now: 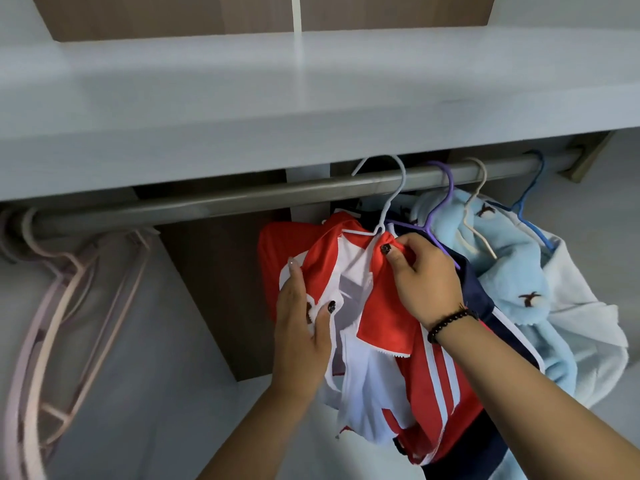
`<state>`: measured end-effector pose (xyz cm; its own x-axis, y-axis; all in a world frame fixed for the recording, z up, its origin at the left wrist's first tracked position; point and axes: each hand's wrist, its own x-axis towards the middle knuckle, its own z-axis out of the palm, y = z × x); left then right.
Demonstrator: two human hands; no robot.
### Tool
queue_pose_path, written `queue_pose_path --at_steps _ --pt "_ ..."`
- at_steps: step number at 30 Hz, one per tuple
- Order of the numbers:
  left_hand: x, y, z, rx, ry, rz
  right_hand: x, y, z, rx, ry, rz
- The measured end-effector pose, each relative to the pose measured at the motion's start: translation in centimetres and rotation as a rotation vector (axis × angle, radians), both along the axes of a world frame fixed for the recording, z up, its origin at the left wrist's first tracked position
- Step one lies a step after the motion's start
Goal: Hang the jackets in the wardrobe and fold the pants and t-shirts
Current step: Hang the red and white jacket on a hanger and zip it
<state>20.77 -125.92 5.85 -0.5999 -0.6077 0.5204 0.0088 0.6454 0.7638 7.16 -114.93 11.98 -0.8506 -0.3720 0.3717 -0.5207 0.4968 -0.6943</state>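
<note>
- The right hand (420,284) pinches the red collar of the red and white jacket (388,320) between thumb and curled fingers, just under the neck of the white hanger (388,202); that grip is closed tight on the cloth.
- The left hand (303,327) lies against the jacket's left front, fingers mostly straight and the thumb pressed onto the white panel, steadying it rather than clutching it.
- The jacket is already on its hanger, and the hanger's hook is over the wardrobe rail (277,194), under the grey shelf (311,98).
- Just to the right on the same rail hang a navy jacket (481,292) on a purple hanger (440,202), a light blue fleece (516,271) on a cream hanger (479,209), and a white garment (585,323) on a blue hanger (530,202), all crowded together.
- Empty pink hangers (69,289) sit at the rail's far left, well apart.
- Risk, as I judge it: the collar looks bunched and off-centre, so a hard tug could pull a shoulder off the hanger and the jacket could slide down.
- A tug could also tip the hook off the rail, or catch the purple hanger beside it.
</note>
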Motion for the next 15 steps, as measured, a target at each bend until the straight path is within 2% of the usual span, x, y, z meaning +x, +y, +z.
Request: queue_pose_path --at_steps 5,9,15 --pt "-0.4 -1.7 -1.3 -0.055 -0.037 -0.009 -0.3 -1.1 -0.4 0.050 -0.139 0.029" --pt "0.2 -2.9 -3.4 -0.074 -0.049 -0.079 -0.3 -0.5 -1.4 0.074 -0.128 0.039" --pt "1.0 0.3 -4.9 0.108 -0.183 -0.097 -0.4 0.9 -1.8 0.146 -0.055 0.077"
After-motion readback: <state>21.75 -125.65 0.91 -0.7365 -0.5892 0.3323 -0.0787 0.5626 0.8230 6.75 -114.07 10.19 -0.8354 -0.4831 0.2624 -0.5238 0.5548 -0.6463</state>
